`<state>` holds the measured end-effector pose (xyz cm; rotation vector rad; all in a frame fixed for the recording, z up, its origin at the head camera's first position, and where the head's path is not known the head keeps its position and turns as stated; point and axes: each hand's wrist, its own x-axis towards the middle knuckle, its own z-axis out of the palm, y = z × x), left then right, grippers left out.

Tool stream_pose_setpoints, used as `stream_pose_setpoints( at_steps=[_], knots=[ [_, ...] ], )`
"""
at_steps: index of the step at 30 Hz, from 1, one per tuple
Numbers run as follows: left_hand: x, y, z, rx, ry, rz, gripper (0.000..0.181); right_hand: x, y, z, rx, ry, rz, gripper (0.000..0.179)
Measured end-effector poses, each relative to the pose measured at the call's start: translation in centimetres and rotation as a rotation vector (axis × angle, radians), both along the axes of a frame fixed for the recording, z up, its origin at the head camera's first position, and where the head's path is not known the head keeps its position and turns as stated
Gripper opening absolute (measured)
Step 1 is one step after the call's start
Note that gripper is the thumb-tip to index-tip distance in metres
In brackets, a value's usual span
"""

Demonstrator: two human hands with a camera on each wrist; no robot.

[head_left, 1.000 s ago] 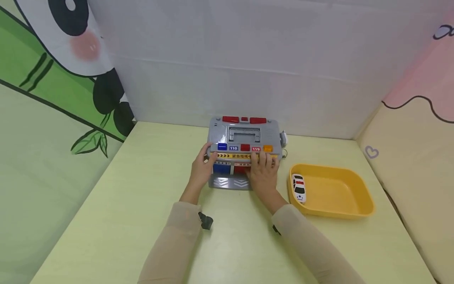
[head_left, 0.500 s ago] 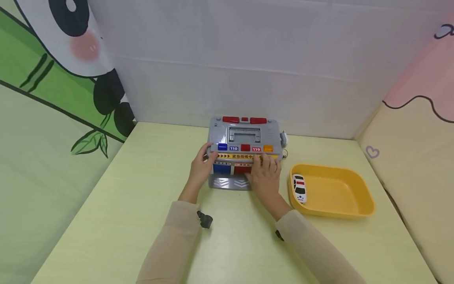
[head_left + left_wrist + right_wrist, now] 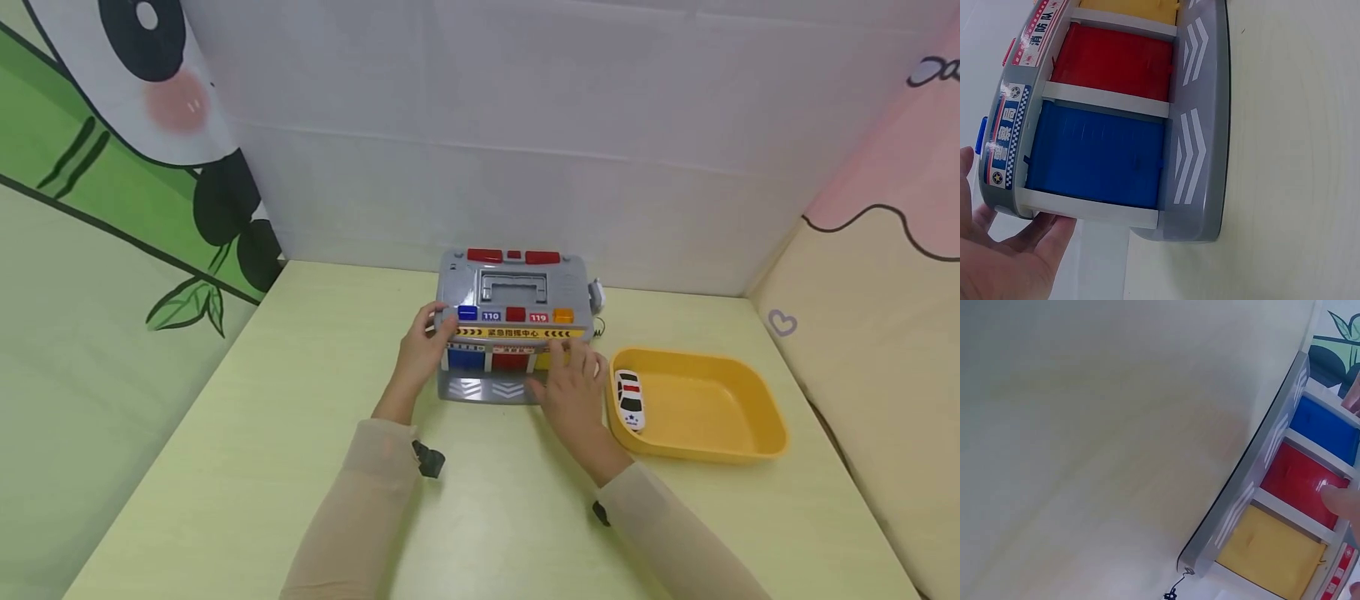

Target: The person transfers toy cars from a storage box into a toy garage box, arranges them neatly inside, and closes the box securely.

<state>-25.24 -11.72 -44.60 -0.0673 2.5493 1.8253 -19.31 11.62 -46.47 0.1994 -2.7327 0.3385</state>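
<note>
A grey toy garage point(image 3: 517, 332) stands against the back wall, with red lights along its top, a folded handle and a front ramp. Blue door point(image 3: 1097, 156), red door point(image 3: 1116, 65) and yellow door point(image 3: 1269, 550) are all down. My left hand point(image 3: 422, 358) grips its left front corner, thumb on top and fingers round the side. My right hand point(image 3: 576, 396) is at the right front, fingers bent loosely before the yellow door; whether the fingertips touch is unclear. In the right wrist view, a fingertip point(image 3: 1341, 501) overlaps the red door.
Right of the garage is a yellow tray point(image 3: 708, 408) with a white toy police car point(image 3: 631, 402) along its left wall. A small grey-white piece point(image 3: 597, 296) with a dark coiled cord point(image 3: 598, 327) hangs on the garage's right side. The wall cloth point(image 3: 480, 167) rises behind.
My right hand has slid rightward and slightly down along the garage front, uncovering the red door and the yellow sign strip. My left hand keeps its hold on the corner.
</note>
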Motion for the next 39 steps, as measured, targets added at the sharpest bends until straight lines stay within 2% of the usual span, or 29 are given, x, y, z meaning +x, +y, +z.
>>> stream_pose_setpoints(
  at_steps=[6,18,31,39],
  knots=[
    [-0.2,0.1,0.4,-0.024,-0.017,-0.006,0.055,0.5,0.5,0.3,-0.042,0.005,0.007,0.074],
    [-0.5,0.1,0.9,-0.058,-0.045,-0.007,0.054,1.3,1.7,1.0,-0.097,-0.066,-0.03,0.073],
    [-0.5,0.1,1.3,-0.041,-0.09,-0.001,0.046,2.0,3.5,0.9,-0.115,-0.021,-0.027,0.073],
    [-0.6,0.3,1.3,-0.029,-0.106,0.021,0.043,2.3,4.6,0.7,-0.171,-0.038,-0.031,0.073]
  ],
)
